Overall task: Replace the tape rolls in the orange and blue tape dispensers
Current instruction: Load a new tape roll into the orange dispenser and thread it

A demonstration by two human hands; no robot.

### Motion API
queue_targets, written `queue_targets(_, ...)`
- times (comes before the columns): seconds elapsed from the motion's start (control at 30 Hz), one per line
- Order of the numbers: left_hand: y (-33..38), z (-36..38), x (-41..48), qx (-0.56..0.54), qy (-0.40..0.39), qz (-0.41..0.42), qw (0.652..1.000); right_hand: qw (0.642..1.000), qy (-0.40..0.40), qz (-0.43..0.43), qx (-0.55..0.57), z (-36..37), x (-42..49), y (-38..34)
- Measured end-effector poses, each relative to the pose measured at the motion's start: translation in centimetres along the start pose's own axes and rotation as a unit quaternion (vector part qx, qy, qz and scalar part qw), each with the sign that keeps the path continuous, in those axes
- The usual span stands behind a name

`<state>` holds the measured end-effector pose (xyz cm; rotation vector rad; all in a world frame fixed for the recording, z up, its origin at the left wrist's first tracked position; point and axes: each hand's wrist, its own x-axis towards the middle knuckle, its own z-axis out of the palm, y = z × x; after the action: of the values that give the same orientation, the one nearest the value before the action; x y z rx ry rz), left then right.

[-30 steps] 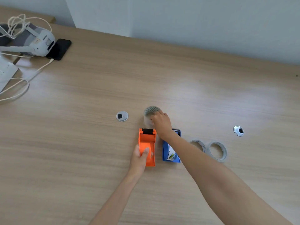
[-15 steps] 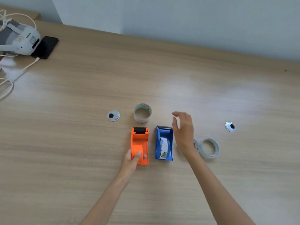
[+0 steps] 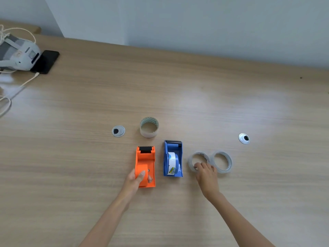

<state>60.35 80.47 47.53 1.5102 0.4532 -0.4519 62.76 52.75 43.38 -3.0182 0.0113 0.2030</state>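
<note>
1. Left grip (image 3: 138,179): clasps orange dispenser (image 3: 145,165), spool bay empty.
2. Right grip (image 3: 206,172): fingertips on clear roll (image 3: 193,162), closure unclear.
3. Blue dispenser (image 3: 173,158): btwn grips, roll inside.
4. Step: fetching new roll; next, lift and seat it.

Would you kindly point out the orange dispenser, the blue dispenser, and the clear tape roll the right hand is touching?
orange dispenser (image 3: 144,158): head view, on its bare upper body.
blue dispenser (image 3: 166,157): head view, on its left wall.
clear tape roll (image 3: 191,161): head view, on its left rim.
</note>
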Motion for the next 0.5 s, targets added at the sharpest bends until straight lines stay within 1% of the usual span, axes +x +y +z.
queue_targets(0.1,0.2,0.0,-0.5,-0.007,0.001,0.004,1.000,0.998,-0.007,-0.018,0.064,-0.6,0.4,-0.2)
queue_targets(0.17,0.5,0.0,-1.0,-0.009,0.005,0.013,1.000,0.986,-0.008,-0.034,0.165,-1.8,-0.1,-0.6)
queue_targets(0.2,0.6,-0.1,-1.2,-0.007,0.006,0.017,1.000,0.975,-0.013,-0.024,0.220,-2.6,-0.5,-0.7)
queue_targets(0.27,0.9,-0.2,-1.8,-0.004,0.007,0.025,1.000,0.948,-0.030,0.019,0.316,-4.1,-1.5,-0.9)
queue_targets(0.37,1.3,-0.1,-2.9,-0.002,0.010,0.039,0.999,0.887,-0.067,0.053,0.454,-6.7,-3.6,-1.2)
queue_targets(0.43,1.8,0.1,-3.8,-0.005,0.010,0.051,0.999,0.857,-0.094,0.050,0.505,-8.9,-5.1,-1.8)
queue_targets(0.5,2.4,0.4,-4.7,-0.018,0.009,0.059,0.998,0.836,-0.112,0.042,0.535,-10.8,-6.6,-2.6)
